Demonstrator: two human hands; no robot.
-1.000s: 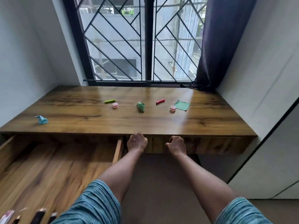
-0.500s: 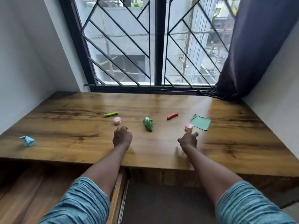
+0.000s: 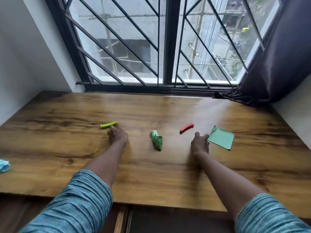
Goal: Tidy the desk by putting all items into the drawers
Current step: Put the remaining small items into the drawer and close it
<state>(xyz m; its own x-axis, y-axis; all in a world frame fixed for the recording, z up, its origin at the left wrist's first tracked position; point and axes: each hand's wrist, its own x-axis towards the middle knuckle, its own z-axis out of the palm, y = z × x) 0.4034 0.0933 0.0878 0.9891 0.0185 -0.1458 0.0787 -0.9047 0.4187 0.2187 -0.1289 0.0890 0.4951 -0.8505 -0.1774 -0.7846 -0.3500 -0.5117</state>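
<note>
The left hand [image 3: 117,136] is held curled on the worktop [image 3: 67,148], with the green clip [image 3: 109,125] lying crosswise just beyond its fingertips. The right hand [image 3: 200,143] is curled against the near corner of the green paper square [image 3: 221,137]. Whether anything is pinched cannot be told.

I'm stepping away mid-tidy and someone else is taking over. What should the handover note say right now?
Left hand: fingertips at the lime-green plastic clip; grip hidden.
Right hand: at the left corner of the green paper square; grip hidden.
Between them on the wooden desk: crumpled green paper wad, red plastic clip. A crumpled light-blue item sits at the left edge.
Done: nothing visibly stowed.
Left: all five into the drawers, of which only one wooden side shows.
</note>
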